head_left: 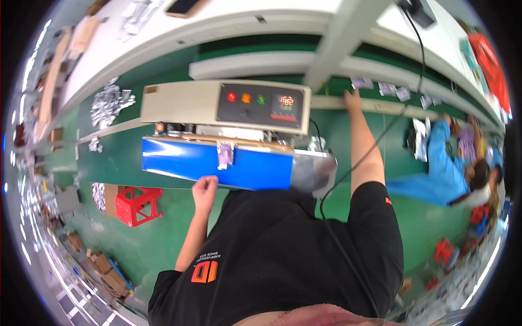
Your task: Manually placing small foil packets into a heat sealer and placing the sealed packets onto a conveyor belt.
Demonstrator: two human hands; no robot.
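Left grip [205,186]: fingers curled inward near the front edge of the blue belt, just below the packet there; nothing seen held, and cannot tell whether it is fully closed. Right grip [352,99]: arm extended, fingertips beside the lilac packets [387,88] at upper right; cannot tell whether it has hold of one. Listed by size: green surface [114,163], carrying everything noted below; beige machine [179,103] with a dark control panel [258,103], coloured buttons and lit display; blue belt [255,168] along its near side; heap of crumpled silver foil pieces [111,106], left of the machine. Smallest, the foil packet [225,155]: flat, roughly rectangular, lilac panel with silvery margins, slightly glossy; print too small to read. Position: on the belt, left of the control panel. Long axis crosses the belt, one short end toward the machine, the other toward the person; nearly square to the belt's length.
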